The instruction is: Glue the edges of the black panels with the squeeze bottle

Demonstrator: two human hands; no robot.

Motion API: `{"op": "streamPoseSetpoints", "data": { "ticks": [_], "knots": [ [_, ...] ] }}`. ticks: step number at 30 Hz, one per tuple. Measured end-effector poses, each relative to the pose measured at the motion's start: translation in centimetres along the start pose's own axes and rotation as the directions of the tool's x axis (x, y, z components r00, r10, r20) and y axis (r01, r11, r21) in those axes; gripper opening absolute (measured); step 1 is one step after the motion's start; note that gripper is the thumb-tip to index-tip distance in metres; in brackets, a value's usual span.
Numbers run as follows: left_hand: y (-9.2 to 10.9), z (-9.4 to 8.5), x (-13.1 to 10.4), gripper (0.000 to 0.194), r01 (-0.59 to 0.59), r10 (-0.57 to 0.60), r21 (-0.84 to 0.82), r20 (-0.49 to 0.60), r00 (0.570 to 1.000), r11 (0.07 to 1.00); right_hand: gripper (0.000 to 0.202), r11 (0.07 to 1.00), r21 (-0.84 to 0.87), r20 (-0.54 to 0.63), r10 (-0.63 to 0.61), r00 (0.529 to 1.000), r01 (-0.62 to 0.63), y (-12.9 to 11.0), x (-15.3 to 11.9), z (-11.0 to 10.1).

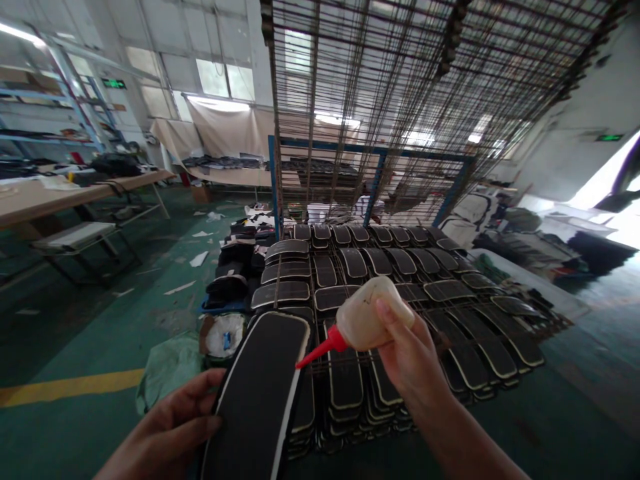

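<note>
My left hand [183, 420] grips the left edge of a long black panel [260, 387] with rounded corners, its thumb on the face. A pale line runs along the panel's right and top edges. In my right hand [407, 347] is a squeeze bottle [367, 313], milky and tilted down to the left. Its red nozzle [320, 350] has its tip at the panel's right edge; whether it touches, I cannot tell. Behind them, rows of similar black panels [345, 377] with pale rims lie stacked on a wire rack.
Wire grid shelves [400, 67] tilt up overhead from a blue frame [380, 180]. A round tub [225, 337] and a green cloth sack [173, 367] sit on the floor at left. Further left are a stool [75, 237] and a work table [90, 190].
</note>
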State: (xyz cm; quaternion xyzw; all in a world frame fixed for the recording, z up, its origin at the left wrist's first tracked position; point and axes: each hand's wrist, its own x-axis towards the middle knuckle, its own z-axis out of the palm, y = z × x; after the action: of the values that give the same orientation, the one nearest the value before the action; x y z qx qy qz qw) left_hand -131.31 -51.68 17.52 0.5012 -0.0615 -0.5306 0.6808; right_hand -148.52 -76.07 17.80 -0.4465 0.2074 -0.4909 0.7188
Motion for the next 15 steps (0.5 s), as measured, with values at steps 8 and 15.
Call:
{"op": "streamPoseSetpoints", "data": {
  "ticks": [8,15],
  "knots": [
    [0.5,0.3,0.2,0.036,0.029,-0.03,-0.025,-0.034,0.999,0.999,0.038,0.998,-0.066,0.061,0.002,0.998,0.002,0.0,-1.1,0.5],
    [0.4,0.0,0.8,0.042,0.005,-0.006,-0.005,-0.148,0.989,1.0,0.034,0.996,-0.084,0.164,-0.004,0.986,0.018,0.6,-2.1,0.2]
  ]
}}
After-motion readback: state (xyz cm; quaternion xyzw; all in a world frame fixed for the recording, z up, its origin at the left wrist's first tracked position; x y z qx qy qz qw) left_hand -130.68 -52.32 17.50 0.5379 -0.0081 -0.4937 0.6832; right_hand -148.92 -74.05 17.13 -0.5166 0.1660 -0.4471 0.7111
